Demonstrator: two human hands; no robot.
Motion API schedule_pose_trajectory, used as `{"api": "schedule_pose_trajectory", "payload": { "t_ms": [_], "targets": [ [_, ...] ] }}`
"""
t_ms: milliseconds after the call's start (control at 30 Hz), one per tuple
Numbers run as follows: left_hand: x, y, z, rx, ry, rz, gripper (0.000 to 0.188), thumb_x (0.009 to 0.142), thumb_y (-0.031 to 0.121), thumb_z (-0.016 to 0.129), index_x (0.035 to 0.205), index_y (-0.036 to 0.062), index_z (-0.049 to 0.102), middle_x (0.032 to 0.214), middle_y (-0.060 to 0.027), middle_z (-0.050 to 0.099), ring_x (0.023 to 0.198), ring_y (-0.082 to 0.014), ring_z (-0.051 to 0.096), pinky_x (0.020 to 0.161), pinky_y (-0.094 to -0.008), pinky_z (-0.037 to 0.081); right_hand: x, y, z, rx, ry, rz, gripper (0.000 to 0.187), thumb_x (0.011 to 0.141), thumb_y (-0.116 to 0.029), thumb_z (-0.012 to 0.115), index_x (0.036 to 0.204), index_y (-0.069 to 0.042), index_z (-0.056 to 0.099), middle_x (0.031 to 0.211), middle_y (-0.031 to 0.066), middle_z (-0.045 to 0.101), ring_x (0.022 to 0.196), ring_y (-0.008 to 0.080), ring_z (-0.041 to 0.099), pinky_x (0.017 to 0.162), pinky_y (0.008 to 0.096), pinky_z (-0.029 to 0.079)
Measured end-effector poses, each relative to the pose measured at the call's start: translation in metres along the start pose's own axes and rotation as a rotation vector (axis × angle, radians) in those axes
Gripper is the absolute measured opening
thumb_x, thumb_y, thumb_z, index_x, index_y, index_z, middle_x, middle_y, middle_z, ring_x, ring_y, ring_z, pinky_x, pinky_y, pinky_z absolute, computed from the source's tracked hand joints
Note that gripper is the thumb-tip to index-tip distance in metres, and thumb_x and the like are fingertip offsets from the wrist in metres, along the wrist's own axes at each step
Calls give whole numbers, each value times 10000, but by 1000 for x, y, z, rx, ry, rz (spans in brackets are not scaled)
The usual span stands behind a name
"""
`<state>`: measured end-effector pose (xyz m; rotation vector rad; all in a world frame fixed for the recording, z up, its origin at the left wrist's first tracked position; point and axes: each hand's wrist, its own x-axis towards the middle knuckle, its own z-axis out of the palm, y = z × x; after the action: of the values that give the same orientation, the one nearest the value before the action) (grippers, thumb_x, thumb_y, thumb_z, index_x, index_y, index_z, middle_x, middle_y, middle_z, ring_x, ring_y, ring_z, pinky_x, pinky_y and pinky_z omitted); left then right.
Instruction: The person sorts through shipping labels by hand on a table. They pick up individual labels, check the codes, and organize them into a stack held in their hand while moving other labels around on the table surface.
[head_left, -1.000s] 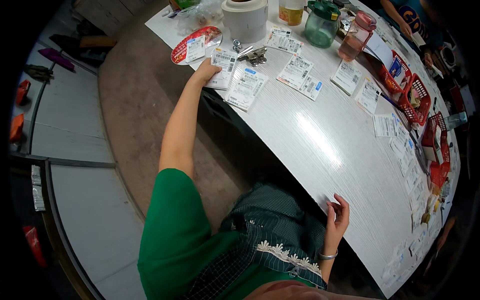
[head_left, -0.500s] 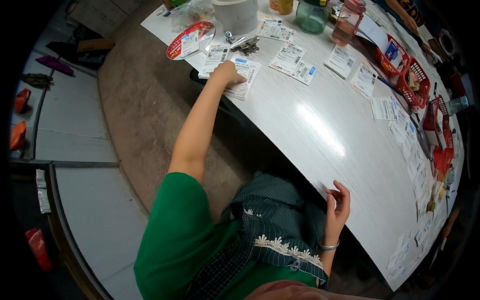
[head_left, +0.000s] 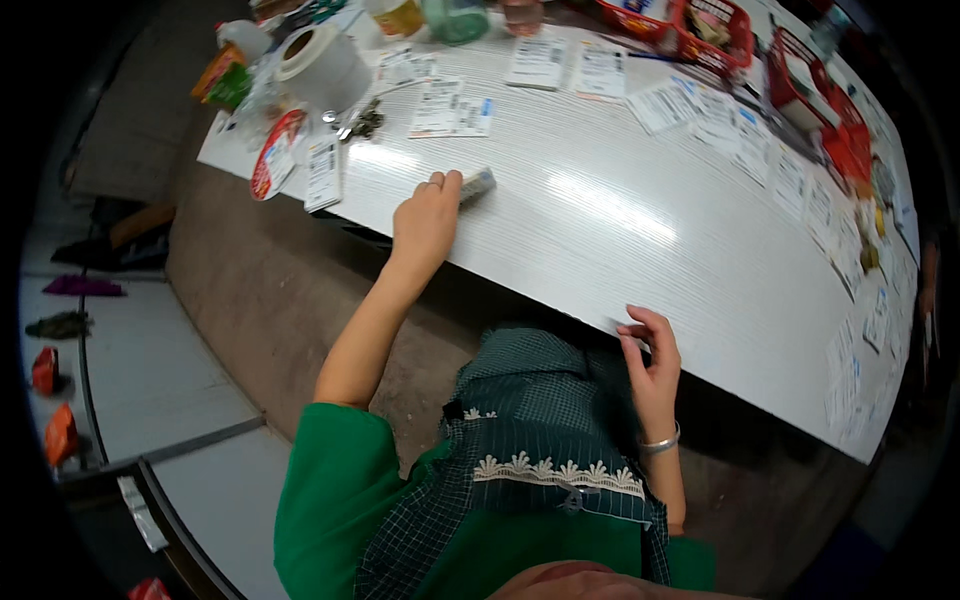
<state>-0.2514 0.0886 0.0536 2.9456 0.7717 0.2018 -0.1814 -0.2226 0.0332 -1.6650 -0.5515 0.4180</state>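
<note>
Over the near left part of the white table [head_left: 560, 260], my left hand [head_left: 427, 225] is closed on a stack of printed labels [head_left: 478, 186], tilted and slightly blurred, with most of it hidden behind the fingers. My right hand [head_left: 655, 365] is at the table's near edge, its curved fingers and thumb apart, holding nothing I can see. Another label stack [head_left: 323, 172] lies at the left edge beside metal bulldog clips [head_left: 366, 120]. Beyond my left hand lie two more label piles, one of them a label pile [head_left: 440, 108] with a blue mark.
A large white roll [head_left: 322, 70] stands at the back left by a red oval card [head_left: 278, 155]. A green jar [head_left: 455, 20] and red baskets [head_left: 715, 35] line the far side. Rows of labels [head_left: 715, 120] run along the right.
My left hand has lifted the label stack from the table's left edge and brought it toward me and rightward. My right hand stays near the edge. The view has turned right.
</note>
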Motion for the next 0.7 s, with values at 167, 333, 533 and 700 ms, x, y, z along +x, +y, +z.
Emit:
{"api": "schedule_pose_trajectory", "payload": {
  "t_ms": [167, 333, 533, 700],
  "targets": [
    [-2, 66, 5, -959, -244, 8, 245, 836, 52, 509, 1061, 6, 426, 987, -128, 568, 881, -209, 571, 729, -303, 471, 7, -7, 4, -11, 30, 27, 279, 803, -33, 566, 1078, -3, 523, 1016, 108, 551, 802, 170, 593, 733, 269, 468],
    [-36, 148, 26, -1684, -462, -91, 352, 853, 69, 522, 1161, -31, 385, 1049, -126, 551, 944, -131, 552, 800, -253, 466, 13, 1, 5, -45, 90, 139, 161, 836, -97, 563, 938, 17, 515, 678, 41, 583, 561, 89, 530, 514, 224, 419],
    [-59, 158, 41, -2017, -1212, -171, 524, 877, 233, 496, 1261, -57, 290, 1143, -210, 501, 942, -278, 596, 712, -285, 555, -4, 5, -21, 108, 280, 145, 120, 874, -95, 504, 876, 23, 526, 649, 52, 591, 567, 41, 507, 471, 202, 374],
    [-60, 166, 49, -1962, -1253, -216, 482, 914, 192, 428, 1252, -110, 263, 1133, -281, 476, 907, -328, 607, 707, -315, 567, -9, 14, -22, 28, 336, 110, 163, 902, -118, 448, 885, 23, 528, 662, 56, 578, 584, 62, 496, 516, 225, 396]
  ]
}}
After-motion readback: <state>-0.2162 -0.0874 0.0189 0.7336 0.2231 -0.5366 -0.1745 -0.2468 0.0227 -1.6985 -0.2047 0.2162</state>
